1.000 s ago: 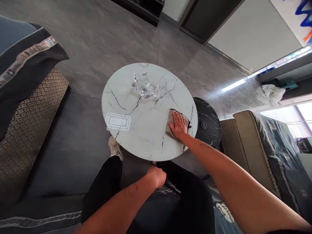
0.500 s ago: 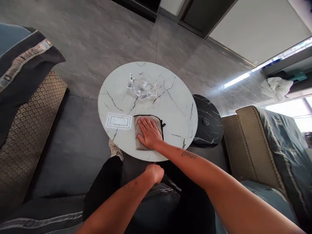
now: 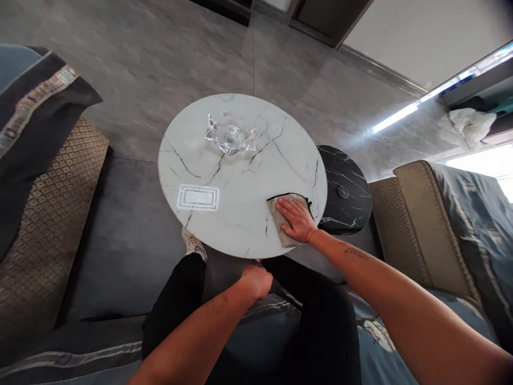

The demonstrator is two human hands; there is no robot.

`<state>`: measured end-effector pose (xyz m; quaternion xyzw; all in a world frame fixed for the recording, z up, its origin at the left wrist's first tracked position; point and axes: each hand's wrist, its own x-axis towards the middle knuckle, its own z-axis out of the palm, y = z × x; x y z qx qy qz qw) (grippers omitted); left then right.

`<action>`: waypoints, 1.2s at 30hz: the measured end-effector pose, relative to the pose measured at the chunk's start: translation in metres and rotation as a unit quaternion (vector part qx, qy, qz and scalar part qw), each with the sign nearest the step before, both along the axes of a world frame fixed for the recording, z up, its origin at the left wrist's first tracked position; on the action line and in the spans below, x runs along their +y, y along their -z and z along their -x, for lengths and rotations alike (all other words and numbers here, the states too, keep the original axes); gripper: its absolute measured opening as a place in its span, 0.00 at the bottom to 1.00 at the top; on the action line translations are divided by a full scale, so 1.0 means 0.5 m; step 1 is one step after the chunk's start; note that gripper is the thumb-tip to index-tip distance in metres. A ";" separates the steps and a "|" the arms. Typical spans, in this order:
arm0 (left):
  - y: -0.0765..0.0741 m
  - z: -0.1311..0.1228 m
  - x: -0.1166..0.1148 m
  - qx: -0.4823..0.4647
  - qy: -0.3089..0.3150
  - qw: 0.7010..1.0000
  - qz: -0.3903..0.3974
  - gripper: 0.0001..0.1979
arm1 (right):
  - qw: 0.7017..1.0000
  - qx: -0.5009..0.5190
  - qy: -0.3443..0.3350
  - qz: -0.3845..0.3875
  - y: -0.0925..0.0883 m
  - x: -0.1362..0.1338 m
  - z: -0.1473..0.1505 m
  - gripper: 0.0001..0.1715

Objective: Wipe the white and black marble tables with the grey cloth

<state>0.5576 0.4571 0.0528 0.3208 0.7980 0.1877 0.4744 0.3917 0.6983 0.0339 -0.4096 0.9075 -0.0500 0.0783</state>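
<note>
My right hand (image 3: 295, 218) lies flat on a folded grey-beige cloth (image 3: 282, 235) with dark edging, fingers stretched out. It presses the cloth against the white marble-patterned round table (image 3: 236, 224), close to the front right edge. A clear glass dish (image 3: 232, 140) with a pointed, wavy rim stands toward the back of the tabletop. My left hand (image 3: 257, 280) is closed in a fist above my lap, just short of the table's near edge. Its fingertips are hidden, so I cannot tell whether it holds anything.
A lower black marble-patterned side table (image 3: 347, 190) adjoins the white table on the right. Patterned sofas with grey-blue covers stand at left (image 3: 60, 214) and right (image 3: 417, 214). A white rectangular light pattern (image 3: 198, 198) shows on the tabletop's left. A white bag (image 3: 467, 125) is at far right.
My right hand and the cloth under it have slid to the right across the tabletop, and the cloth has turned a little. My left fist has stayed nearly in place.
</note>
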 end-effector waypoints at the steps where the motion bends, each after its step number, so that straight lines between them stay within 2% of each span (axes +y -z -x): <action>1: -0.001 0.000 0.000 -0.007 0.005 1.000 0.000 0.19 | 0.999 0.009 0.030 -0.011 -0.002 0.003 0.022 0.49; 3: -0.003 0.000 0.000 -0.018 0.009 1.000 -0.002 0.20 | 0.995 0.025 0.089 -0.031 -0.004 -0.012 0.063 0.49; 5: -0.006 0.002 -0.002 -0.018 0.003 1.000 -0.008 0.20 | 0.984 0.040 0.164 -0.047 -0.001 -0.054 0.101 0.48; 9: -0.010 0.009 -0.007 -0.010 -0.008 1.000 -0.022 0.19 | 0.938 0.046 0.337 -0.064 0.015 -0.179 0.159 0.47; 11: -0.012 0.013 -0.007 -0.010 -0.009 1.000 -0.022 0.19 | 0.926 0.035 0.371 -0.064 0.020 -0.246 0.169 0.47; 13: -0.012 0.016 -0.005 -0.013 -0.004 1.000 -0.020 0.19 | 0.930 0.023 0.363 -0.061 0.022 -0.308 0.160 0.47; 15: -0.009 0.018 -0.001 -0.018 0.003 1.000 -0.019 0.20 | 0.944 0.009 0.326 -0.051 0.021 -0.365 0.129 0.47; 19: 0.003 0.021 0.011 -0.016 0.000 1.000 -0.011 0.20 | 0.983 -0.009 0.185 -0.010 0.008 -0.436 0.023 0.48; 22: 0.007 0.024 0.015 -0.016 0.005 1.000 0.001 0.20 | 0.996 -0.014 0.090 0.010 -0.005 -0.425 -0.058 0.50; 27: 0.001 0.021 0.009 -0.005 0.014 1.000 0.005 0.24 | 0.999 -0.028 -0.022 0.033 -0.008 -0.308 -0.135 0.49; 31: -0.005 0.007 -0.001 0.005 0.001 1.000 -0.004 0.22 | 0.995 -0.030 -0.074 0.057 0.004 -0.229 -0.126 0.46; 36: -0.010 -0.004 -0.005 0.017 -0.013 1.000 -0.023 0.18 | 0.994 -0.025 -0.092 0.058 0.006 -0.201 -0.057 0.46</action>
